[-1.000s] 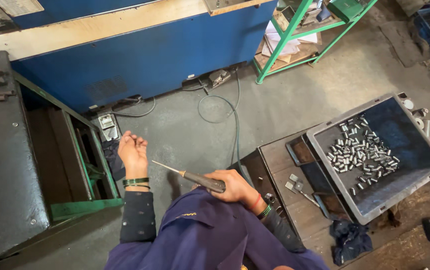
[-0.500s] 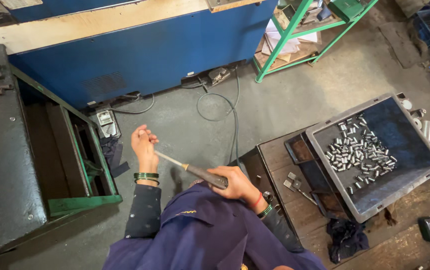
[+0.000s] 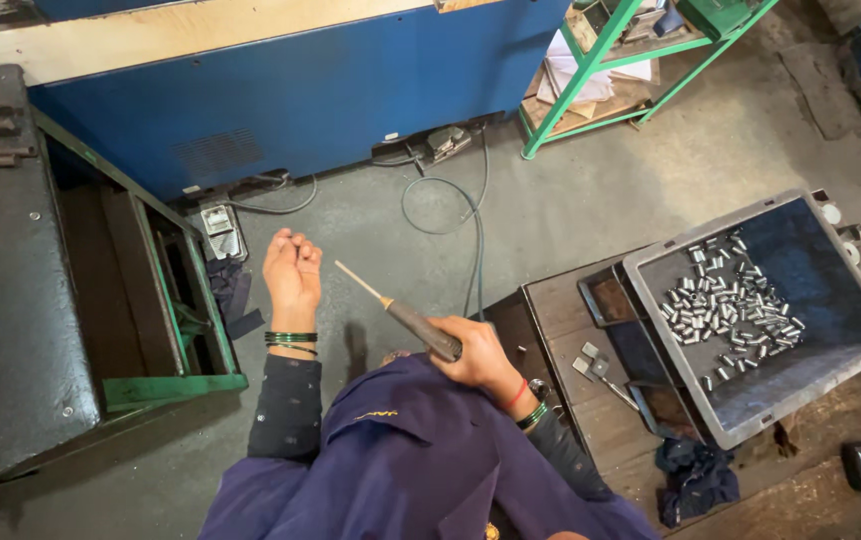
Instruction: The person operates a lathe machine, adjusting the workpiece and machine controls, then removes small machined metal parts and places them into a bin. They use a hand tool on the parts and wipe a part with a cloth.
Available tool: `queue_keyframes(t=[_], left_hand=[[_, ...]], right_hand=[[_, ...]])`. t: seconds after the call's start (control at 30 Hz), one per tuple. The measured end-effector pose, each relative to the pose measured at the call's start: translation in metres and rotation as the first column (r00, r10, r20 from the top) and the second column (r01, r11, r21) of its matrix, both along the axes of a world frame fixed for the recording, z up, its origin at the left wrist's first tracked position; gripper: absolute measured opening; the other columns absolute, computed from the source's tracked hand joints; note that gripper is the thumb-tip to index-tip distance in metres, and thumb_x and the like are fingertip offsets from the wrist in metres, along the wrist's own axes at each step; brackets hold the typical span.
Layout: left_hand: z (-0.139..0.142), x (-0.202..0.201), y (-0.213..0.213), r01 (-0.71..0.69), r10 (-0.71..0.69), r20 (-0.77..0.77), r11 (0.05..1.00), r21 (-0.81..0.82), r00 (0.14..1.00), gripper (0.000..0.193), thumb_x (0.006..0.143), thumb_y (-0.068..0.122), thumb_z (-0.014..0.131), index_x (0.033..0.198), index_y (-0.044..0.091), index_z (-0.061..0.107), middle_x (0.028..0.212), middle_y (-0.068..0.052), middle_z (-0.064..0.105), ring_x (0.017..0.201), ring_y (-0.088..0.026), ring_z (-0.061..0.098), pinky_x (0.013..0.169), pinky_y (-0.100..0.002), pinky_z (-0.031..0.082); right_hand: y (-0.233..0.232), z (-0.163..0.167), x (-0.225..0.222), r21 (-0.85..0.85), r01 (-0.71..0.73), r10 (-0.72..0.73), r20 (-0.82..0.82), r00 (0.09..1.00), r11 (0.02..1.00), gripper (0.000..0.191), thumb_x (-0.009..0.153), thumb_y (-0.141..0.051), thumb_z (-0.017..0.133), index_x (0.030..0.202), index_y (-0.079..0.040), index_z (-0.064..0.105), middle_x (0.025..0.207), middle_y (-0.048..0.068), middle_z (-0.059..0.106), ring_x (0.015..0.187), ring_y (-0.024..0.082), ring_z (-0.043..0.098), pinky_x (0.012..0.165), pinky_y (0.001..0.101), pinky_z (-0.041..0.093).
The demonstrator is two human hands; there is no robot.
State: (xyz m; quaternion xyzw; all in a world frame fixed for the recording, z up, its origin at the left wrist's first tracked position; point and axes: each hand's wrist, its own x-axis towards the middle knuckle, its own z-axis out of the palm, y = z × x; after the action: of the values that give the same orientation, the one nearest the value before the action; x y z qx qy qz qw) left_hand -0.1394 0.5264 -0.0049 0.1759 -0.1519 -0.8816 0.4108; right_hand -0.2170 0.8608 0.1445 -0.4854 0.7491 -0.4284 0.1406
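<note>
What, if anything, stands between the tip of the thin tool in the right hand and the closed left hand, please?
Nothing visible does. The right hand grips the tool by its dark handle, and the thin tip points up toward the left hand, which is curled shut. Only bare concrete floor shows in the gap between tip and hand.

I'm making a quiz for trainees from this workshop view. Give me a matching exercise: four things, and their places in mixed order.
Things:
1. hand file
2. left hand
3. small metal cylinders
4. dark cloth

Places:
A. in the grey tray
B. closed, raised by the tool's tip
C. gripped by the right hand
D. below the tray

Pairs: 1-C, 2-B, 3-A, 4-D
</note>
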Motion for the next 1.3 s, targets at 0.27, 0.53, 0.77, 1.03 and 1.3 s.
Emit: queue_keyframes(t=[0.27, 0.53, 0.77, 1.03, 1.3], left_hand=[[0.023, -0.020, 0.042, 0.209, -0.188, 0.151, 0.968, -0.142, 0.971, 0.012, 0.111, 0.015, 0.047, 0.114, 0.005, 0.054, 0.095, -0.006, 0.058, 0.078, -0.016, 0.054, 0.070, -0.033, 0.050], [0.007, -0.016, 0.030, 0.164, -0.144, 0.176, 0.981, -0.102, 0.974, 0.014, 0.110, 0.017, 0.047, 0.112, 0.005, 0.054, 0.090, -0.005, 0.056, 0.076, -0.017, 0.054, 0.068, -0.034, 0.049], [0.009, 0.005, -0.011, -0.022, 0.027, 0.181, 0.999, -0.034, 0.983, 0.014, 0.111, 0.020, 0.049, 0.114, 0.007, 0.053, 0.088, -0.004, 0.055, 0.075, -0.017, 0.052, 0.066, -0.033, 0.047], [0.004, 0.011, -0.010, -0.137, 0.125, 0.178, 0.989, 0.054, 0.976, 0.020, 0.109, 0.016, 0.049, 0.122, 0.005, 0.060, 0.090, -0.005, 0.059, 0.081, -0.021, 0.061, 0.077, -0.039, 0.054], [-0.003, 0.000, 0.004, -0.091, 0.080, 0.076, 0.984, 0.156, 0.994, 0.015, 0.107, 0.013, 0.047, 0.119, 0.007, 0.055, 0.091, -0.008, 0.060, 0.085, -0.027, 0.060, 0.079, -0.043, 0.052]], right_hand=[[-0.001, -0.005, 0.000, -0.051, 0.106, -0.107, -0.019, 0.994, 0.993, 0.037, 0.076, -0.011, 0.077, 0.112, -0.005, 0.072, 0.094, 0.014, 0.073, 0.084, 0.033, 0.073, 0.075, 0.0372, 0.058], [0.006, 0.000, -0.003, -0.040, 0.026, -0.026, -0.012, 1.000, 0.999, 0.039, 0.077, -0.011, 0.078, 0.115, -0.004, 0.072, 0.093, 0.014, 0.072, 0.082, 0.033, 0.072, 0.074, 0.0367, 0.058], [0.007, 0.000, -0.003, -0.032, -0.073, 0.074, 0.023, 0.997, 0.997, 0.041, 0.076, -0.011, 0.079, 0.116, -0.004, 0.072, 0.098, 0.014, 0.074, 0.086, 0.031, 0.074, 0.075, 0.0351, 0.059], [0.005, -0.001, -0.006, 0.012, -0.158, 0.158, 0.035, 0.987, 0.987, 0.040, 0.076, -0.011, 0.077, 0.115, -0.004, 0.072, 0.093, 0.013, 0.074, 0.083, 0.032, 0.073, 0.074, 0.0361, 0.058], [0.003, 0.000, -0.004, 0.009, -0.145, 0.145, -0.011, 0.989, 0.989, 0.043, 0.074, -0.011, 0.079, 0.116, -0.003, 0.072, 0.095, 0.015, 0.073, 0.085, 0.035, 0.071, 0.074, 0.0378, 0.057]])
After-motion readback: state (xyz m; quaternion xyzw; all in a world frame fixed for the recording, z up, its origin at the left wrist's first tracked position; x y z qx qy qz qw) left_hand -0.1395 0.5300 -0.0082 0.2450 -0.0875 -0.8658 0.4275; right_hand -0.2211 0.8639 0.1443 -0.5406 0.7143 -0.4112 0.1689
